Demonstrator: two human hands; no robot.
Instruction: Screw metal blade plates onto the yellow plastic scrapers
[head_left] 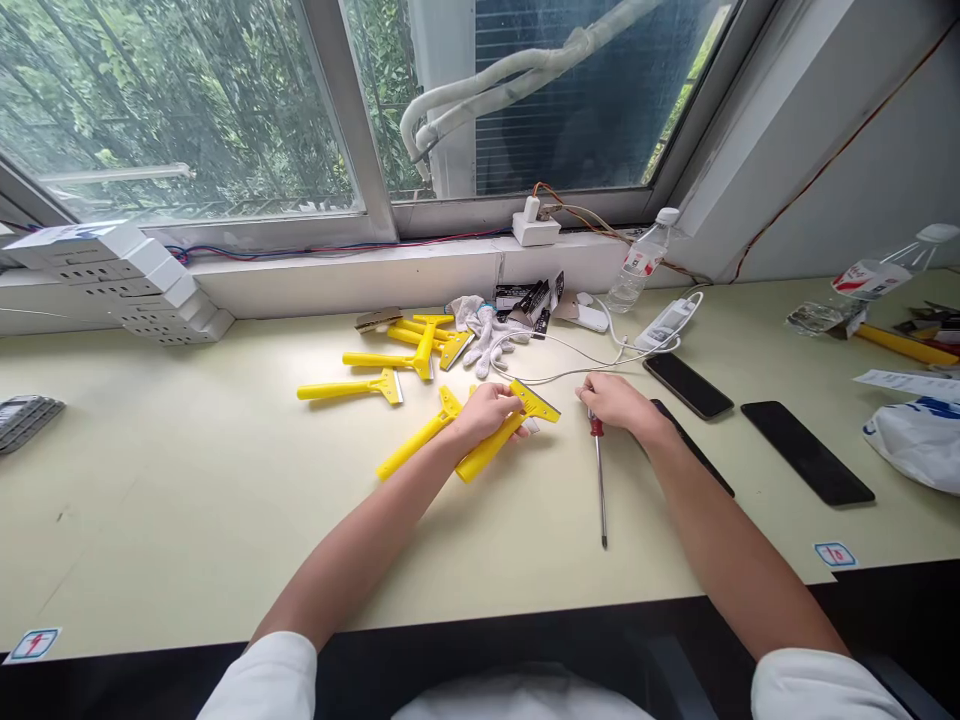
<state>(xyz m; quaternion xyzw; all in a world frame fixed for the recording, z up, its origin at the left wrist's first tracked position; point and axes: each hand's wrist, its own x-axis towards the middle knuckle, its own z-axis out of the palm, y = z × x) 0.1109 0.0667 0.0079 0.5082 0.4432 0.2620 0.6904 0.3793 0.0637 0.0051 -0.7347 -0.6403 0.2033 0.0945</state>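
My left hand (489, 412) grips a yellow scraper (491, 450) near its head, with the blade edge toward the upper right. Partly behind my left forearm lies a second yellow scraper (416, 445). My right hand (616, 402) is closed around the red handle of a screwdriver (601, 485), whose metal shaft points down toward the table's front edge. Further left, another yellow scraper (349, 389) rests on the table, and several more, including one scraper (382, 360), are heaped behind it.
Behind my hands lie white gloves (487, 330), black packets (532, 300) and a white cable. A power strip (667, 325), phones (806, 452) and a plastic bottle (640, 265) stand or lie to the right. White boxes (135, 280) are stacked at the back left.
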